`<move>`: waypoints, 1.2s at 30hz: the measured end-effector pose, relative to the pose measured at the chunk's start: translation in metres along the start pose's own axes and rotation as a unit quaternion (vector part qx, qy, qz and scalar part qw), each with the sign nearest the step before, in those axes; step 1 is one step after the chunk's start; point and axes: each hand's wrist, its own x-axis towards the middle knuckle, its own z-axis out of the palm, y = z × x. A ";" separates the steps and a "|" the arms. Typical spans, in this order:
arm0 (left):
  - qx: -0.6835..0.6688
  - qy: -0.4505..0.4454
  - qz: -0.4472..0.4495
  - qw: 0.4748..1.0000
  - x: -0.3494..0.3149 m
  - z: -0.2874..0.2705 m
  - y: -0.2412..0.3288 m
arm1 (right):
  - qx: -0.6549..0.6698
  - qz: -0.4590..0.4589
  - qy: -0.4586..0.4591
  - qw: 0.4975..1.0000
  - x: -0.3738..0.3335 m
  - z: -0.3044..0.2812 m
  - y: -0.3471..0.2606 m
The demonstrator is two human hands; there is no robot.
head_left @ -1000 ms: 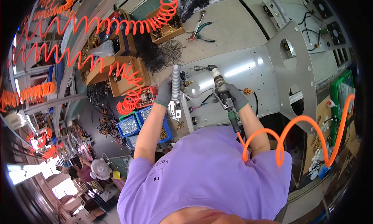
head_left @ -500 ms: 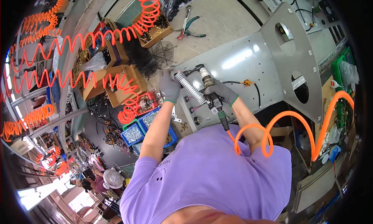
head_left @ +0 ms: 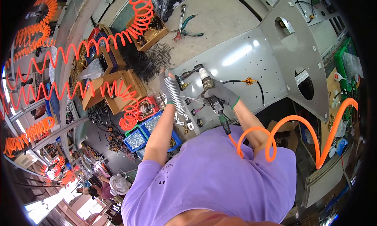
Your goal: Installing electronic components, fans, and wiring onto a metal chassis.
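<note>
Centrally, the right hand's (head_left: pixel 222 93) fingers close around an air tool (head_left: pixel 207 82) above a grey metal panel (head_left: pixel 257 69). The left hand (head_left: pixel 163 82) is against a silver coil (head_left: pixel 175 94), fingers mostly hidden, grip unclear. Wrench (head_left: pixel 181 24) and pliers (head_left: pixel 190 33) lie beyond; cardboard box (head_left: pixel 134 84) and blue bins (head_left: pixel 174 146) crowd the left; an orange hose (head_left: pixel 319 160) crosses before the right forearm.

Left hand (head_left: pixel 163 87) partly hidden behind a ribbed silver coil (head_left: pixel 175 96), silvery parts (head_left: pixel 136 140) too small to tell apart, orange coiled hose (head_left: pixel 143 15) cut off at top edge, distant person (head_left: pixel 106 190) blurred
</note>
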 end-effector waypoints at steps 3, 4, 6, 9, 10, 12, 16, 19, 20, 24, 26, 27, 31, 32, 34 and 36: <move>-0.033 -0.027 -0.055 0.998 -0.003 0.001 -0.008 | 0.033 0.017 0.003 0.999 0.000 0.003 -0.006; 0.007 -0.018 -0.039 0.999 -0.003 0.002 -0.009 | 0.025 0.015 0.001 1.000 0.000 0.003 -0.006; -0.004 -0.029 -0.048 0.998 -0.003 0.002 -0.005 | 0.020 0.015 0.000 1.000 0.002 0.001 -0.003; -0.008 -0.053 -0.069 0.996 -0.002 -0.001 0.004 | -0.014 -0.006 0.010 1.000 0.004 0.002 -0.005; 0.000 -0.067 -0.080 0.995 -0.002 -0.001 0.006 | -0.037 0.008 0.006 0.999 0.004 0.004 -0.009; 0.018 -0.099 -0.076 0.992 0.000 0.002 0.000 | -0.058 0.021 0.001 0.998 0.004 0.008 -0.009; -0.002 -0.167 -0.158 0.973 0.000 0.014 -0.040 | -0.040 0.005 0.008 0.999 0.010 0.011 0.001; -0.047 -0.169 -0.182 0.967 -0.001 0.017 -0.048 | 0.015 0.001 -0.001 1.000 0.007 0.013 0.003; -0.047 -0.166 -0.174 0.969 -0.003 0.017 -0.048 | 0.039 -0.011 -0.005 0.999 0.006 0.013 0.003; -0.150 -0.159 -0.190 0.957 0.001 0.015 -0.053 | 0.016 -0.005 -0.012 1.000 0.004 0.013 -0.004; -0.106 -0.169 -0.201 0.959 0.005 0.019 -0.086 | 0.015 -0.003 -0.014 1.000 0.004 0.017 -0.008; -0.064 -0.185 -0.211 0.958 0.007 0.022 -0.084 | 0.018 -0.003 -0.009 1.000 0.004 0.016 -0.007; -0.596 -0.134 -0.433 0.662 0.006 0.015 -0.082 | 0.016 -0.009 -0.006 1.000 0.004 0.016 -0.005; -0.595 -0.140 -0.436 0.661 0.008 0.014 -0.062 | 0.022 -0.001 -0.005 1.000 0.003 0.014 -0.004; -0.477 -0.095 -0.441 0.754 0.015 0.009 0.003 | 0.033 0.004 0.001 0.999 0.001 0.008 -0.003; -0.480 -0.074 -0.442 0.754 0.017 0.008 -0.002 | 0.037 -0.003 -0.007 0.999 0.001 0.012 -0.004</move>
